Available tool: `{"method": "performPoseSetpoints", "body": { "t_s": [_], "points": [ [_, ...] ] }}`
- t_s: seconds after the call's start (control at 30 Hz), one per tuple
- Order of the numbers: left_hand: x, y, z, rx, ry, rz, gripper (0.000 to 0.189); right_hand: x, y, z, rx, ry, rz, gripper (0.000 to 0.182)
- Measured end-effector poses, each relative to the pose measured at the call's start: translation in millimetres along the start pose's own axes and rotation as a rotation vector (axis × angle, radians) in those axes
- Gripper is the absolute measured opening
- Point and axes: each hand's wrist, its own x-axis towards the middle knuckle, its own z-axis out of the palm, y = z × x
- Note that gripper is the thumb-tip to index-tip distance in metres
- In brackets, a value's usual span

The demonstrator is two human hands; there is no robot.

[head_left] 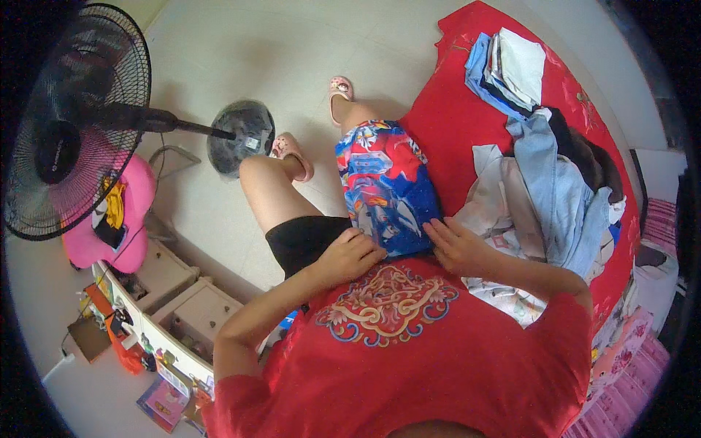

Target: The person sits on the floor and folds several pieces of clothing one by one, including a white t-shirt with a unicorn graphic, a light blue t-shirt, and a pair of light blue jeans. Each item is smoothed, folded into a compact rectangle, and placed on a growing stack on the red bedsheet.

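Note:
A blue, red and white patterned garment point(386, 186) lies spread over my right thigh, its near edge close to my waist. My left hand point(356, 252) and my right hand point(454, 246) need telling by side: the first rests at the garment's near left corner with fingers curled, seemingly gripping its edge. The second touches the near right edge, its fingers slightly apart. A loose heap of clothes with a light blue denim garment point(547, 191) lies on the red bedspread point(460, 109) to the right. Beyond it sits a stack of folded clothes point(515, 68).
At the left stands a black pedestal fan point(76, 126), its round base point(241, 137) on the floor. Behind the fan is a pink flower-shaped container point(137, 191) holding cloth. White drawers point(202, 312) and a cluttered surface are at the lower left.

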Motion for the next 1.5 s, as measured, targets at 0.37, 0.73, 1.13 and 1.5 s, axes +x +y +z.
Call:
{"method": "performPoseSetpoints", "body": {
  "t_s": [0.37,0.73,1.13,1.5],
  "points": [
    [29,-42,-7,-0.398,-0.228,-0.133,0.075,1,17,5,0.187,0.07,-0.089,0.014],
    [15,-97,28,-1.181,-0.11,-0.673,0.045,61,121,22,1.202,0.035,0.336,0.019],
    [47,-146,33,-1.747,0.467,-1.277,0.054,79,144,135,1.409,0.098,1.28,0.04],
    [31,-141,92,-0.889,0.577,-1.579,0.06,78,106,144,0.644,0.278,1.334,0.038]
  ]
}}
